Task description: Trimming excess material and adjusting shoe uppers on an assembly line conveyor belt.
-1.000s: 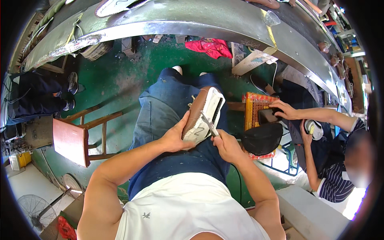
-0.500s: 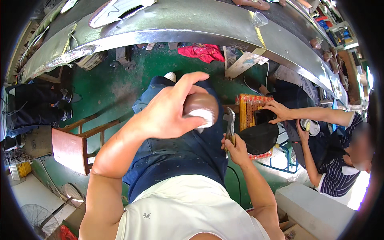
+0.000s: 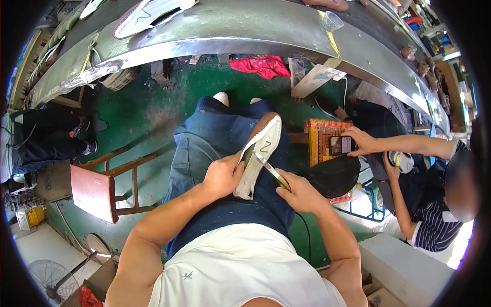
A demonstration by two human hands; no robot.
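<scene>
A brown shoe (image 3: 267, 145) lies over my lap with its pale underside up and its toe pointing away to the right. A dark pen mark runs across that underside, and loose whitish material shows at the heel end. My left hand (image 3: 223, 175) is closed around the shoe's left side near the heel. My right hand (image 3: 303, 191) grips metal pincers (image 3: 268, 166) by their yellowish handles. Their jaws meet the shoe's right edge around its middle; whether they pinch the material cannot be made out.
A metal-edged workbench (image 3: 204, 46) spans the far side, with another shoe (image 3: 151, 16) and a clear cup (image 3: 332, 22) on it. A wooden stool (image 3: 93, 193) stands left. At right sits a co-worker (image 3: 434, 220), a hand on a phone (image 3: 339, 145) over a beaded seat (image 3: 319, 140).
The shoe has turned from toe-up to underside-up and come down to my lap. My left hand moved lower to its side. The pincers moved left onto the shoe's edge.
</scene>
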